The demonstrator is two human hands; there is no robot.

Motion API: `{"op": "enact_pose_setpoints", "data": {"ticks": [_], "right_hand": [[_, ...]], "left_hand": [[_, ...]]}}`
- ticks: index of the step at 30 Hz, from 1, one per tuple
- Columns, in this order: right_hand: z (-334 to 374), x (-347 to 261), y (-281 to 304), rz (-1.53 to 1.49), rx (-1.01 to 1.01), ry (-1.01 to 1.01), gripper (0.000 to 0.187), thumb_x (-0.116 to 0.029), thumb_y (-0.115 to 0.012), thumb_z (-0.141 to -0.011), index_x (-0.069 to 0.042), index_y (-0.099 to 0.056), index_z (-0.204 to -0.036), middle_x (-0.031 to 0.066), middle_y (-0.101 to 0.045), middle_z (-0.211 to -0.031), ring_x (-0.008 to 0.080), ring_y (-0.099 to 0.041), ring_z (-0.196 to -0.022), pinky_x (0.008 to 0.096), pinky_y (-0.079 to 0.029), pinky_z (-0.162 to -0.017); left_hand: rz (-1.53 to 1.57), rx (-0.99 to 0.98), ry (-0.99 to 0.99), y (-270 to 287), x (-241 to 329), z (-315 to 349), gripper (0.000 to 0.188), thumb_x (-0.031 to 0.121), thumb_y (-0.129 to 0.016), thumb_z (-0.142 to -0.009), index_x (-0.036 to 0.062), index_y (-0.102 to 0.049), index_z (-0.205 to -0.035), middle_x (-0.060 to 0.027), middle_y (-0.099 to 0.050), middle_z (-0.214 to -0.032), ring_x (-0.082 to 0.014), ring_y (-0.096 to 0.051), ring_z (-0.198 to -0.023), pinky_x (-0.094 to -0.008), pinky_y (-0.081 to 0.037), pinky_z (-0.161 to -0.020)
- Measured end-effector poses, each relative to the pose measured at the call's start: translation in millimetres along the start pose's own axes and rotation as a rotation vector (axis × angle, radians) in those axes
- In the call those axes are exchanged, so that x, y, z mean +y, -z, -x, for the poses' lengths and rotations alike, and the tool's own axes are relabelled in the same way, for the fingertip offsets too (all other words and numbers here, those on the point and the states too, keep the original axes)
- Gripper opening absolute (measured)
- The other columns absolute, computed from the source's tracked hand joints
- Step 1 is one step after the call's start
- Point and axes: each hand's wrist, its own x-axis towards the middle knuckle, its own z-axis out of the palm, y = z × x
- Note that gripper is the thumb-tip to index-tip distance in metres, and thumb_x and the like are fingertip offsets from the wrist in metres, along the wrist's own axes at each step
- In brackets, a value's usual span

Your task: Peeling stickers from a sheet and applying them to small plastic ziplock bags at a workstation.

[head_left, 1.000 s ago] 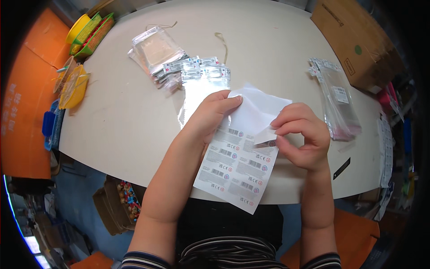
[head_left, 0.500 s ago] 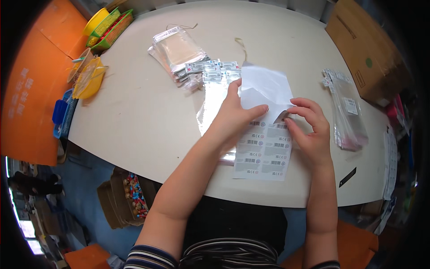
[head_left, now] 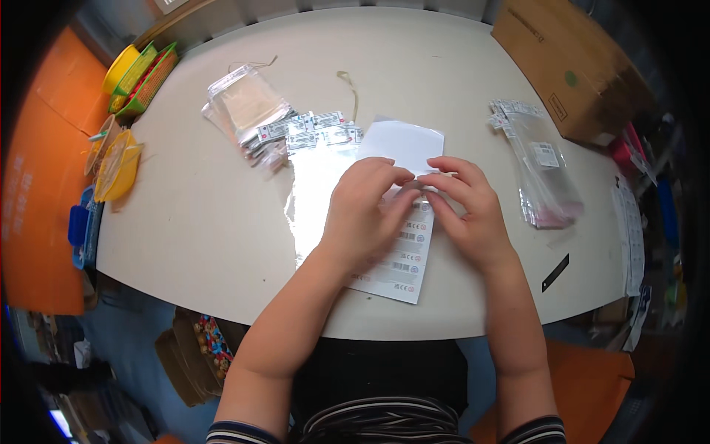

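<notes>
A white sheet of printed stickers (head_left: 407, 285) lies on the table in front of me, its upper part blank white. Both my hands meet over its middle. My left hand (head_left: 367, 207) is closed, thumb and fingertips pinching at the sheet. Opposite it, my right hand (head_left: 471, 211) is closed in a pinch at the same spot, fingertips almost touching the left ones. What exactly lies between the fingertips is mostly hidden. Just left of the sheet are shiny clear plastic bags (head_left: 314, 177) with printed header strips, partly behind my left hand.
A stack of plastic bags (head_left: 255, 103) lies at the back left, and more clear bags (head_left: 538, 170) lie at the right. A cardboard box (head_left: 569, 70) stands at the back right. Baskets (head_left: 144, 81) line the left edge. A dark flat strip (head_left: 555, 273) lies near the front right.
My left hand has come over to the sheet's middle, meeting the right hand. The lifted, folded upper part of the sheet now lies flatter. The whole view has shifted slightly.
</notes>
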Motion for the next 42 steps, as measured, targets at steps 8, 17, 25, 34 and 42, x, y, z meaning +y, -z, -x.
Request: {"op": "enact_pose_setpoints", "data": {"ticks": [8, 17, 25, 34, 42], "right_hand": [[-1.1, 5.0, 3.8, -0.037, 0.188, -0.290, 0.036, -0.015, -0.071, -0.087, -0.001, -0.063, -0.120, 0.0110, -0.064, -0.118, 0.0215, -0.060, -0.112, 0.0305, -0.050, -0.089], [-4.2, 16.3, 17.4, -0.752, -0.008, -0.959, 0.027, -0.029, -0.063, -0.096, -0.002, -0.067, -0.096, 0.0050, -0.069, -0.086, 0.0104, -0.066, -0.074, 0.0228, -0.055, -0.064], [-1.5, 29.7, 14.2, -0.750, -0.010, -0.943, 0.022, -0.026, -0.062, -0.096, -0.004, -0.067, -0.095, 0.0040, -0.069, -0.085, 0.0107, -0.065, -0.073, 0.0249, -0.055, -0.068], [-2.2, 40.4, 18.7, -0.660, -0.012, -0.951, 0.023, -0.025, -0.059, -0.098, -0.004, -0.066, -0.095, 0.0035, -0.068, -0.083, 0.0113, -0.066, -0.071, 0.0259, -0.056, -0.066], [-59.9, 114.7, 41.5, 0.277, 0.115, -0.411, 0.033, -0.027, -0.059, -0.097, 0.002, -0.064, -0.111, 0.0095, -0.071, -0.092, 0.0196, -0.067, -0.079, 0.0324, -0.053, -0.073]], "left_hand": [[0.040, 0.069, 0.101, -0.7, 4.5, -0.3, 0.012, -0.001, -0.070, -0.079, 0.0014, -0.066, -0.090, -0.0113, -0.067, -0.087, -0.0292, -0.065, -0.085, -0.0359, -0.051, -0.076], [0.056, -0.012, 0.038, -4.1, 9.3, 0.3, 0.015, -0.003, -0.070, -0.077, 0.0024, -0.066, -0.090, -0.0111, -0.067, -0.087, -0.0302, -0.065, -0.089, -0.0371, -0.052, -0.080], [-0.032, -0.034, -0.179, -1.1, 8.6, -2.5, 0.023, -0.009, -0.073, -0.072, 0.0047, -0.068, -0.089, -0.0080, -0.069, -0.087, -0.0288, -0.067, -0.098, -0.0359, -0.053, -0.083], [0.134, 0.117, -0.033, 3.3, -0.2, -1.5, 0.017, -0.005, -0.071, -0.078, 0.0025, -0.066, -0.093, -0.0096, -0.068, -0.092, -0.0241, -0.067, -0.094, -0.0339, -0.053, -0.083], [0.680, 0.154, 0.656, 19.9, -9.0, -7.9, 0.021, 0.017, -0.066, -0.095, 0.0013, -0.066, -0.108, -0.0051, -0.067, -0.100, -0.0128, -0.062, -0.096, -0.0270, -0.049, -0.087]]}}
